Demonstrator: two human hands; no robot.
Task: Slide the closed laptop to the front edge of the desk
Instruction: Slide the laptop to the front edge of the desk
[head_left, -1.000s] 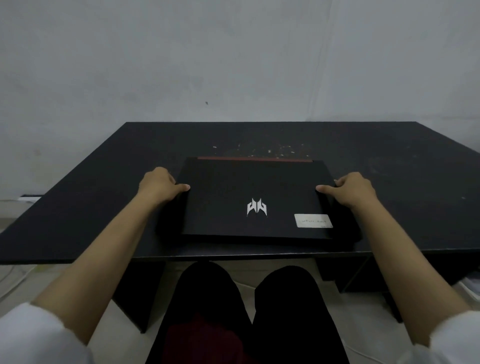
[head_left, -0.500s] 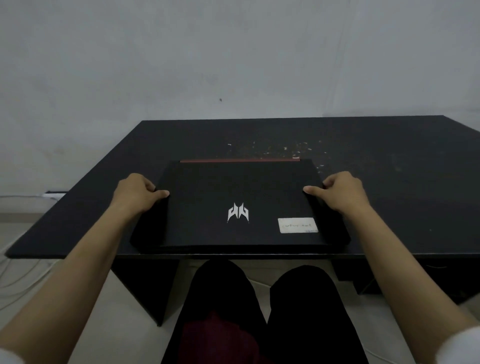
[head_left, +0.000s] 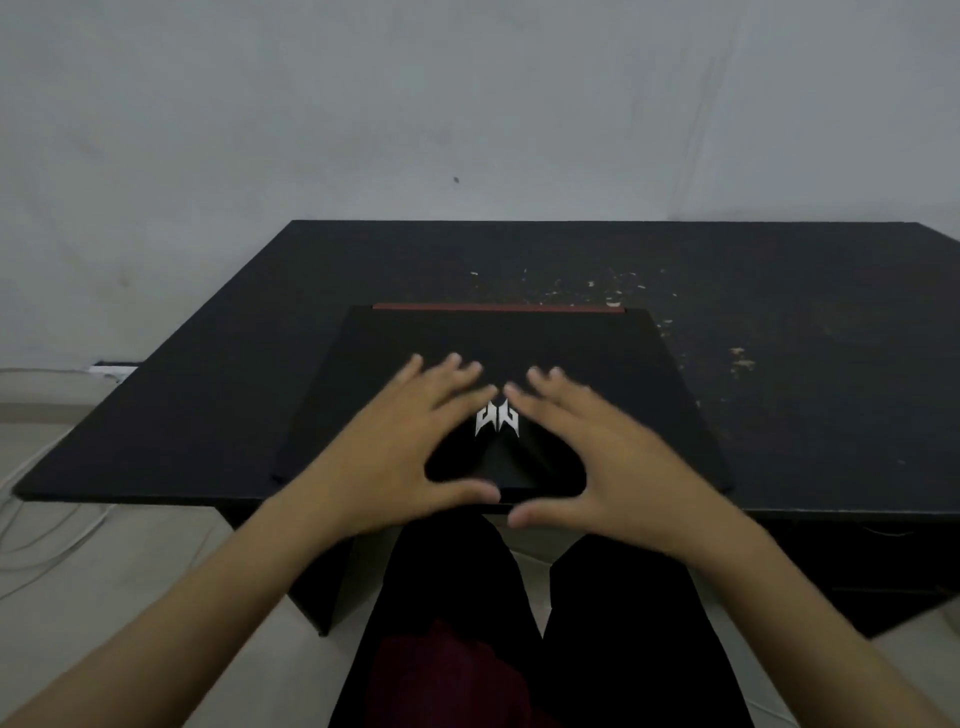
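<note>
The closed black laptop (head_left: 587, 358) with a silver logo and a red strip along its far edge lies at the front edge of the black desk (head_left: 810, 374). My left hand (head_left: 400, 452) and my right hand (head_left: 597, 457) are over the lid's middle, fingers spread, fingertips almost meeting above the logo. Both hands are blurred; whether the palms touch the lid I cannot tell. They hide the white sticker and part of the laptop's front edge.
Pale crumbs (head_left: 597, 291) are scattered on the desk behind and to the right of the laptop. A grey wall (head_left: 467, 104) stands right behind the desk. White cables (head_left: 47, 530) lie on the floor at the left. My dark-clad legs (head_left: 519, 623) are under the front edge.
Both hands have let go of the laptop's sides and moved inward over the middle of the lid with fingers spread. The laptop rests at the front edge.
</note>
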